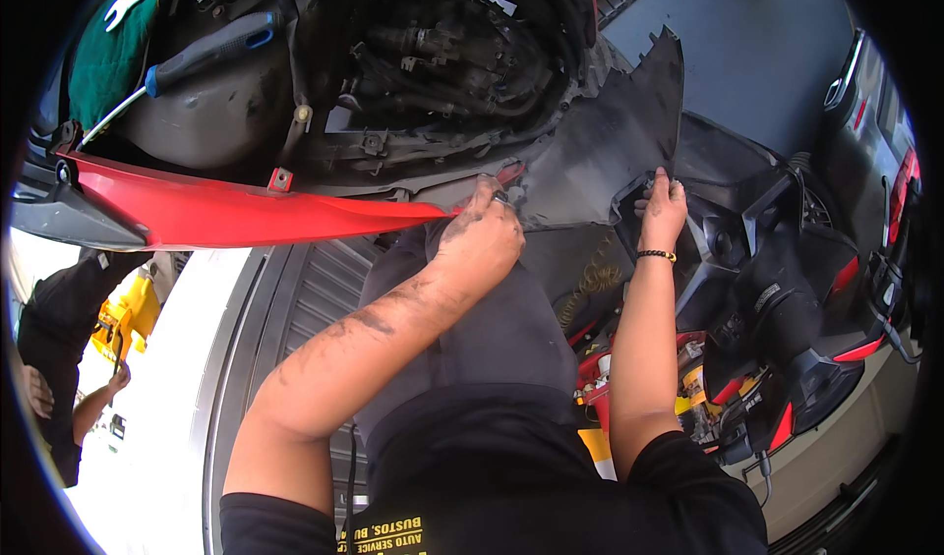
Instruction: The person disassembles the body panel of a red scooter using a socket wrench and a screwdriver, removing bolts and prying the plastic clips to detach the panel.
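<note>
My left hand [481,231], smudged with dark grime, is closed at the narrow front end of a long red side panel [265,204]. A bit of red shows just beyond its fingertips, and the fingers partly hide the grip. Against that spot rests a dusty black plastic panel [600,142] with a jagged upper edge. My right hand [663,209], a beaded bracelet on its wrist, pinches this black panel along its lower right edge. Both panels lie along the side of a partly stripped motor scooter, whose engine [442,54] shows through the open frame.
A blue-and-grey-handled screwdriver [211,56] and an open-end wrench [123,9] lie on the scooter at upper left, near a green cloth [110,63]. Another dark scooter [777,299] stands close on the right. Another person [64,329] is at far left, near a yellow object [133,314].
</note>
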Available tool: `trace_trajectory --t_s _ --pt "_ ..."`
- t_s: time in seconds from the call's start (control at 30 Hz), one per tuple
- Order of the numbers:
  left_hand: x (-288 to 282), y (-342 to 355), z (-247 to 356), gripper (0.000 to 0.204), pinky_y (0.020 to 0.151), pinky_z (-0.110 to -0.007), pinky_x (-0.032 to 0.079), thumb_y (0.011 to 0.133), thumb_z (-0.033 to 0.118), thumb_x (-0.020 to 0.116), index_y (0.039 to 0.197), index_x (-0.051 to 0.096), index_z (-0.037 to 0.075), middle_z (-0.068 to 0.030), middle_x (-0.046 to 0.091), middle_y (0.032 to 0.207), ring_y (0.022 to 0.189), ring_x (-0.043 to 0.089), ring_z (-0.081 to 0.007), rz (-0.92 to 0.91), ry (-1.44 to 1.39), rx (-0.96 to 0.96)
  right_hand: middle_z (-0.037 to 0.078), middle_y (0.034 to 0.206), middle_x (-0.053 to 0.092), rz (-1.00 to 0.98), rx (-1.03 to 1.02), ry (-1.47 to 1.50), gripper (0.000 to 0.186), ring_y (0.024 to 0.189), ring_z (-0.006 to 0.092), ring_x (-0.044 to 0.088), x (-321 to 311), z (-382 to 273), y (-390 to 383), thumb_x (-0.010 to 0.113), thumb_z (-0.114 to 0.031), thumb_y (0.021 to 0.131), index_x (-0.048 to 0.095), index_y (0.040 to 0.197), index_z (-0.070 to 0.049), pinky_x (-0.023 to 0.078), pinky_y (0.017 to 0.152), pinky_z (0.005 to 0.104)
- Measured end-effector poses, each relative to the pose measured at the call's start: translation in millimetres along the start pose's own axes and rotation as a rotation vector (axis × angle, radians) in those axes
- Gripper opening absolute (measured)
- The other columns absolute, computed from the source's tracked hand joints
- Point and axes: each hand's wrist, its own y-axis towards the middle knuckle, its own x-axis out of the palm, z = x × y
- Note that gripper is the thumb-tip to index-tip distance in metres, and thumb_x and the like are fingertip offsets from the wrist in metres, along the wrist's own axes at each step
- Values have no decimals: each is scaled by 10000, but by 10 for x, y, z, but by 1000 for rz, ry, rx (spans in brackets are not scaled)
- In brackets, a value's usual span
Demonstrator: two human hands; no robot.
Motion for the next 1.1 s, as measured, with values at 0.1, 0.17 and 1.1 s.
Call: trace_trajectory --t_s 0.1,0.17,1.1 --pt "200 -193 134 370 1110 -462 322 840 150 519 1122 637 -57 -196 662 1099 1234 528 -369 214 48 -43 61 775 613 -18 429 317 479 616 126 550 38 187 -108 662 -395 906 624 1046 62 470 596 285" --pt "278 -188 138 395 1118 -470 312 844 155 517 1159 618 -62 -209 644 1146 1256 512 -368 197 45 -76 83 854 642 -151 -16 -68 498 700 139 566 94 227 -137 662 -404 901 624 1068 63 459 660 271" --pt "791 208 819 729 983 -362 421 821 443 762 1304 482 -25 -137 593 1174 1059 568 -227 630 -2035 -945 123 956 624 232 -887 -698 264 869 314 599 66 413 -579 695 -123 760 569 962 -10 453 865 428"
